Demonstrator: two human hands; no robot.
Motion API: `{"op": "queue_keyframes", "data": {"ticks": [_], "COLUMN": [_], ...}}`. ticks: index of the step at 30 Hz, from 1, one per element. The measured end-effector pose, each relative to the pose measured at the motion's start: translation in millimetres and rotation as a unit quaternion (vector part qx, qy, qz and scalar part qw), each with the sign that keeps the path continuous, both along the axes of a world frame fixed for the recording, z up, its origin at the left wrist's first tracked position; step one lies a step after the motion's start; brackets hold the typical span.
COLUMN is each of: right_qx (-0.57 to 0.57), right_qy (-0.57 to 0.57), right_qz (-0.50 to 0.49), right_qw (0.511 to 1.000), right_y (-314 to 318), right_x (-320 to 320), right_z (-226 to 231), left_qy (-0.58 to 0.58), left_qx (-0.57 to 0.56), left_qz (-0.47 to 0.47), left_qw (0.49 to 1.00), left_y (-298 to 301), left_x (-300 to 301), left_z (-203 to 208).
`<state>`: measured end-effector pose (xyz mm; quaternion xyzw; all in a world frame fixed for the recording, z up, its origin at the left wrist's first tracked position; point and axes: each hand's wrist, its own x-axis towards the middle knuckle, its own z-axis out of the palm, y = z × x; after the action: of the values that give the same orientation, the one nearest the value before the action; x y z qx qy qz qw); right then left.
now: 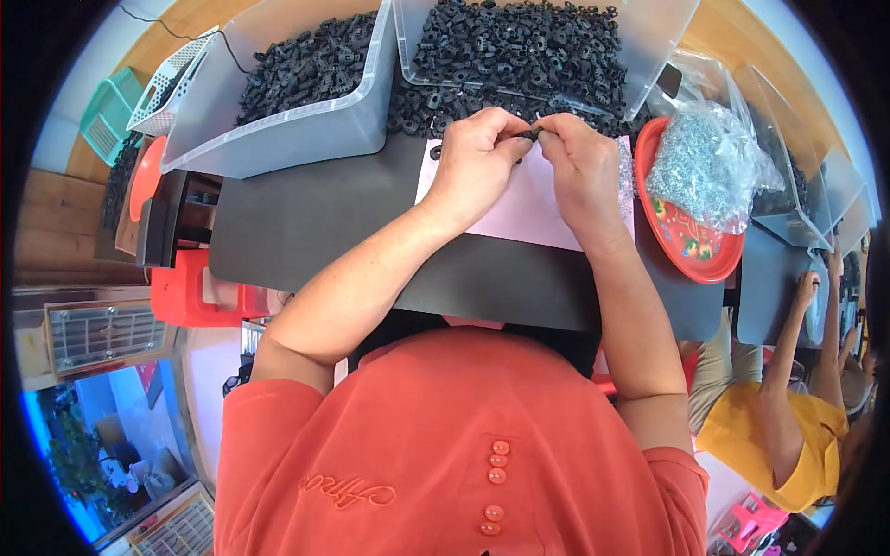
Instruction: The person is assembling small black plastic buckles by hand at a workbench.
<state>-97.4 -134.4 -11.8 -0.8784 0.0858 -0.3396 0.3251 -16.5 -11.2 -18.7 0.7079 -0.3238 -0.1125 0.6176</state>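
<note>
Small black part (532,135), one: held at the fingertips of both hands, over the far side of the sheet; mostly covered, its long axis not certain, seemingly crosswise from hand to hand. It lies right of the left hand (473,157) and left of the right hand (586,165); neither is nearer, both touch it.
Left hand: thumb and forefinger pinched on the part, other fingers curled.
Right hand: likewise pinched, fingers folded.
Sheet (528,215), pale pink, flat on the dark table (501,278).
Loose black parts (417,111), heaped beyond the sheet.
Clear bins, two: left bin (278,146) and far bin (660,42), both filled with black parts.
Red tray (712,269), right of the sheet, bearing a clear bag (705,162) of silvery pieces.
</note>
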Motion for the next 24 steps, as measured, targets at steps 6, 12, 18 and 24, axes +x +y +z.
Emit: {"op": "queue_keyframes", "data": {"ticks": [6, 12, 18, 24], "right_qx": [-0.026, -0.012, -0.016, -0.026], "right_qy": [-0.002, 0.009, 0.012, 0.012], "right_qz": [-0.015, -0.013, -0.013, -0.023], "right_qw": [1.000, 1.000, 1.000, 0.999], "right_y": [2, 2, 2, 6], "right_x": [-2, -1, 0, 3], "right_z": [0, -2, -3, -11], "left_qy": [0.065, 0.035, 0.057, 0.024], "left_qx": [0.000, 0.003, 0.015, 0.035], "left_qz": [0.000, -0.006, -0.010, 0.003], "left_qw": [0.998, 0.999, 0.998, 0.999], "left_y": [1, 1, 1, 1], "left_x": [-5, -1, -2, -2], "left_z": [8, 4, 6, 0]}}
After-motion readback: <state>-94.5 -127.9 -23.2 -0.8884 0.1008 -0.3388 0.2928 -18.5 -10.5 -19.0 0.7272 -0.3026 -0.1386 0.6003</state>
